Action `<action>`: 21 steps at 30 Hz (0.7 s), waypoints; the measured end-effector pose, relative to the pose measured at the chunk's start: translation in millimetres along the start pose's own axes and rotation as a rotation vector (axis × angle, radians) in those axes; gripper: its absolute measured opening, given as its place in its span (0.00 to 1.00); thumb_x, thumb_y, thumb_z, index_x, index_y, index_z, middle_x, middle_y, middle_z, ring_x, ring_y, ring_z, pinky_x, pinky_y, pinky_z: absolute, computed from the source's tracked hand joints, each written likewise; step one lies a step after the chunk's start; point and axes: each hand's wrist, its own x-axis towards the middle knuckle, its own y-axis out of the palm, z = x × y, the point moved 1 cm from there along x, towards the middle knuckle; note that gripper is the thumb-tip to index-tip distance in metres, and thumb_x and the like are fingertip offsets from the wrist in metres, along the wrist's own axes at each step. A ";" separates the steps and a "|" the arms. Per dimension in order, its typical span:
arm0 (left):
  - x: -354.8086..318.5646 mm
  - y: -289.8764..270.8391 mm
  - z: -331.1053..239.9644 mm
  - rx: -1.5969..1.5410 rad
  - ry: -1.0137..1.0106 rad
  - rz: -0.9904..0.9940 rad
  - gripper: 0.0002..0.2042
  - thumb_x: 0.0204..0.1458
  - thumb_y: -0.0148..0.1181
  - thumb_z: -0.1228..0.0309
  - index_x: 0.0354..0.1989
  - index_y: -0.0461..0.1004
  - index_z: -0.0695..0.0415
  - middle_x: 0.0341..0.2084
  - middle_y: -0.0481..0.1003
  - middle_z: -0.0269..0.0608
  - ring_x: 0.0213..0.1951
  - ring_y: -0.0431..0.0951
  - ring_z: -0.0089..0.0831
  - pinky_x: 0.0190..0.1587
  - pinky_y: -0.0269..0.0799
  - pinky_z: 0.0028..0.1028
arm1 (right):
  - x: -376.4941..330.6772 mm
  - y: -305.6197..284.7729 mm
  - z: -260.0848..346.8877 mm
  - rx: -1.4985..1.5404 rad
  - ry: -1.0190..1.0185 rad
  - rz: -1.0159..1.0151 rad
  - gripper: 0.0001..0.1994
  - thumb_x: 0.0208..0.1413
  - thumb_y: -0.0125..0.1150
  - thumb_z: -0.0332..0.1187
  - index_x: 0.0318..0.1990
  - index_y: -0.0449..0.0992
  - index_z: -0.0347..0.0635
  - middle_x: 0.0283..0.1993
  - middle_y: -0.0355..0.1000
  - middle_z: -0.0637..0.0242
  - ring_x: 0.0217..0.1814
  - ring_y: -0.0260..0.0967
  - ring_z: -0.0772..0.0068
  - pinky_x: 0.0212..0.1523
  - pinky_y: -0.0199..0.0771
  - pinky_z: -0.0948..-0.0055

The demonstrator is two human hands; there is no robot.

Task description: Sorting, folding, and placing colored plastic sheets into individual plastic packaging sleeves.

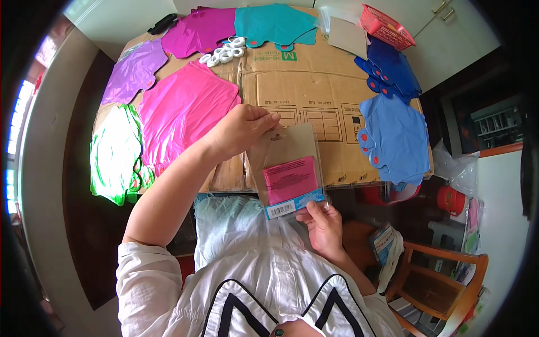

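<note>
the package [289,147] is a flat, clear-fronted sleeve with a brownish-grey card back, held up in front of the person's chest at the near edge of the cardboard [286,81]. it stands a little tilted, its top leaning to the left. a slot is cut near its upper edge. inside lies a folded pink piece [290,180], squarish, with lines of small dark print across its upper half. below that runs a bright blue strip [303,203] with a white barcode patch at its left end. the clear film catches some light along the sides.

the right hand [321,224] is clamped on the package's lower right corner, thumb on the front over the blue strip, the other fingers bent below and partly hidden. the left hand [245,126] is at the upper edge, thumb and fingertips drawn together just by the slot; the film there is hard to make out, so i can't tell whether any is pinched between them. a glossy pink sheet [188,106] lies just beyond the left forearm.
</note>
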 end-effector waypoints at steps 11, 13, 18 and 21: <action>-0.3 -0.5 7.0 -0.032 0.030 -0.017 0.12 0.53 0.68 0.64 0.32 0.79 0.63 0.24 0.77 0.32 0.25 0.73 0.16 0.28 0.69 0.20 | -0.1 5.9 -4.3 0.082 0.017 0.084 0.04 0.59 0.61 0.27 0.40 0.76 0.39 0.41 0.78 0.61 0.39 0.77 0.70 0.45 0.78 0.68; 0.9 -0.1 6.9 0.007 -0.011 -0.034 0.11 0.56 0.64 0.65 0.36 0.78 0.63 0.27 0.79 0.35 0.29 0.75 0.17 0.33 0.71 0.20 | -0.3 6.5 -3.2 0.053 -0.005 0.072 0.04 0.59 0.61 0.27 0.40 0.75 0.39 0.40 0.78 0.61 0.38 0.77 0.71 0.45 0.78 0.69; 0.6 -1.8 13.1 -0.140 -0.081 -0.038 0.14 0.61 0.58 0.65 0.44 0.77 0.64 0.32 0.80 0.38 0.34 0.79 0.21 0.38 0.75 0.22 | -1.5 5.5 -2.8 -0.007 -0.035 0.027 0.05 0.59 0.62 0.28 0.39 0.75 0.39 0.36 0.78 0.61 0.36 0.77 0.72 0.44 0.78 0.71; -0.4 -5.0 10.6 -0.310 -0.140 0.051 0.15 0.62 0.55 0.65 0.48 0.75 0.65 0.36 0.79 0.39 0.37 0.79 0.23 0.40 0.76 0.23 | -2.6 5.3 -2.9 0.007 -0.003 0.011 0.05 0.59 0.62 0.29 0.39 0.75 0.39 0.35 0.78 0.62 0.35 0.77 0.72 0.44 0.78 0.70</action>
